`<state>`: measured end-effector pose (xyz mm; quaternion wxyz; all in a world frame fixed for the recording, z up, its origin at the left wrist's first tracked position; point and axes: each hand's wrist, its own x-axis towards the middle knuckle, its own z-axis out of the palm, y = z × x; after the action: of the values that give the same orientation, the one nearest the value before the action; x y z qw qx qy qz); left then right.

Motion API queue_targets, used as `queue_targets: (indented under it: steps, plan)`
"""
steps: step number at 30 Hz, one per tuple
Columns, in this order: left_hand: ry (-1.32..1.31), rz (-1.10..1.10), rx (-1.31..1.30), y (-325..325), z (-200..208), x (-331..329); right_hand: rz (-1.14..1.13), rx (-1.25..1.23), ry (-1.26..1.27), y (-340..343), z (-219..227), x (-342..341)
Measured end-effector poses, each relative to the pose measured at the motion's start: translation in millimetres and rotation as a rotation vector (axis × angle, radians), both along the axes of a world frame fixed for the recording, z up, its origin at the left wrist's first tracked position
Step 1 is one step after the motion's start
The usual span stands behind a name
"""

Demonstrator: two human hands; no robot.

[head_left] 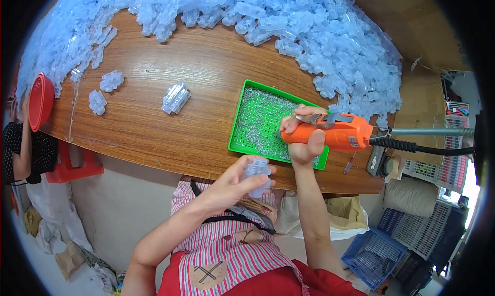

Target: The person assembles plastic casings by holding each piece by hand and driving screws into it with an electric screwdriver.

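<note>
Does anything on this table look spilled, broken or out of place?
Nothing obviously looks damaged or spilled: the small metal pieces sit inside the green tray. A few clear plastic pieces lie apart from the big heap, hardly odd.

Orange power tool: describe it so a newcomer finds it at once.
On the brown wooden table, find the green tray of small silvery parts. Over its right end, the right hand grips the orange power tool, nose pointing left, black cable trailing right. Its bright orange body stands apart from the tray's green and the clear plastic pieces piled beyond.
</note>
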<state>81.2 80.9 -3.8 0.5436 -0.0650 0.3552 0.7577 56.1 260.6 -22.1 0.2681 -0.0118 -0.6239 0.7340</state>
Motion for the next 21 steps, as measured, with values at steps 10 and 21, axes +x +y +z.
queue_targets:
  steps: [10, 21]
  plan:
    - [0.070, 0.140, 0.021, 21.7, -21.7, 5.2, -0.005, 0.011, -0.005, -0.4, -7.2, -3.0]
    - [0.138, 0.152, 0.026, 21.2, -28.9, 5.1, 0.032, -0.098, 0.065, 0.2, -7.8, -5.6]
